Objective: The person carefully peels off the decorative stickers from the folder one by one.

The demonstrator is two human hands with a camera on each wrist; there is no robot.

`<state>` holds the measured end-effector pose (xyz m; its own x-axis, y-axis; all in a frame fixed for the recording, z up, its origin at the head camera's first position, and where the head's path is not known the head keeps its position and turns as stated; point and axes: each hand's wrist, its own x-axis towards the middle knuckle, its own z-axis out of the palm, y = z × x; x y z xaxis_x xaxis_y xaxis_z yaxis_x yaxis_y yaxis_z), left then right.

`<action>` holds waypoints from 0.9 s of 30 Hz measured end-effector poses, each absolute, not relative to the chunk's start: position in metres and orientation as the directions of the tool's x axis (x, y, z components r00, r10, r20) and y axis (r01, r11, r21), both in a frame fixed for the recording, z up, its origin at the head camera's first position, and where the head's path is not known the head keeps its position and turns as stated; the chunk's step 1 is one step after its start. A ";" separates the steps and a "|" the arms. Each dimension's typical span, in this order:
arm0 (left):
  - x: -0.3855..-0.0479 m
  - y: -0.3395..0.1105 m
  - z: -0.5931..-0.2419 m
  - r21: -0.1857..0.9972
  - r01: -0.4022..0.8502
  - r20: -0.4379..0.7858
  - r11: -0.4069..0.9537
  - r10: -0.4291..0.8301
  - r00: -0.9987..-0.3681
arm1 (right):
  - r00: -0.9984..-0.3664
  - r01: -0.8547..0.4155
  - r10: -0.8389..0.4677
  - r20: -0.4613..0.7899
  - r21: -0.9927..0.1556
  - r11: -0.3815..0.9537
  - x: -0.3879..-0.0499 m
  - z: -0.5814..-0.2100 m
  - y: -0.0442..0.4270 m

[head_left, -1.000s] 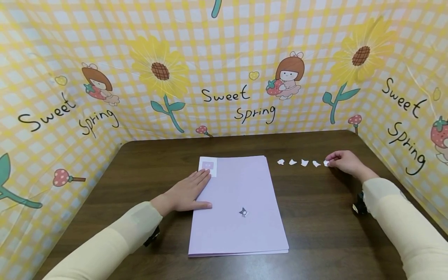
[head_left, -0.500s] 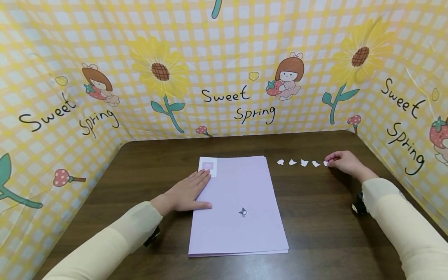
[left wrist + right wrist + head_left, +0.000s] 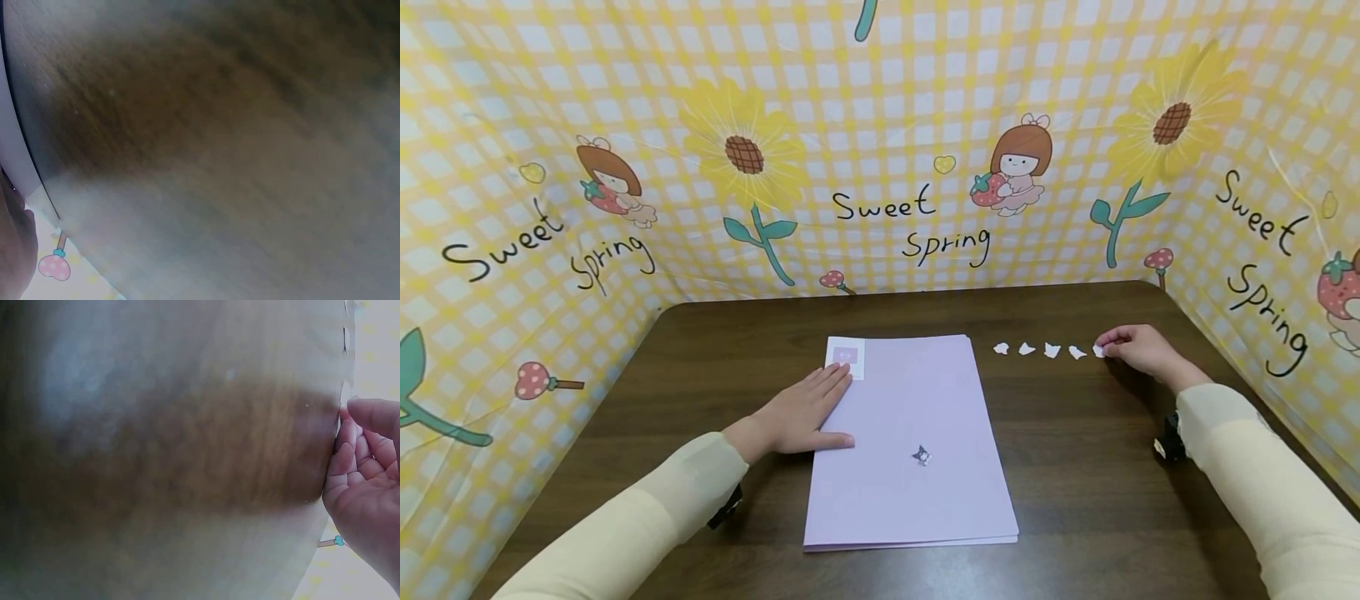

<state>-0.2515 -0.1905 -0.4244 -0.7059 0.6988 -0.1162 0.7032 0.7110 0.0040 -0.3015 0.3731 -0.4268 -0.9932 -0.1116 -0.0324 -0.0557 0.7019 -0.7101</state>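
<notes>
A light purple paper folder (image 3: 910, 417) lies on the table in the head view, with a small dark-and-white cartoon sticker (image 3: 922, 455) on its lower middle. My left hand (image 3: 801, 408) rests flat on the folder's left edge, fingertips over a white label (image 3: 856, 350) in the upper corner. To the right, my right hand (image 3: 1138, 346) pinches a small white paper piece (image 3: 1099, 351) between thumb and fingers at table level. This piece is the rightmost of a row; its neighbours include another white piece (image 3: 1077, 352). In the right wrist view, thumb and fingertips of the right hand (image 3: 369, 462) meet.
The dark wooden table (image 3: 1075, 483) carries the folder and the row of several white pieces, such as the leftmost piece (image 3: 1002, 348). A yellow checked curtain (image 3: 880, 125) with printed flowers and lettering encloses the back and sides.
</notes>
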 end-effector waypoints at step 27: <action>-0.252 -0.191 -0.426 0.010 0.701 -0.119 0.713 0.697 -0.707 | -0.998 -0.027 -0.063 -0.004 -0.876 0.482 -0.292 -0.408 0.333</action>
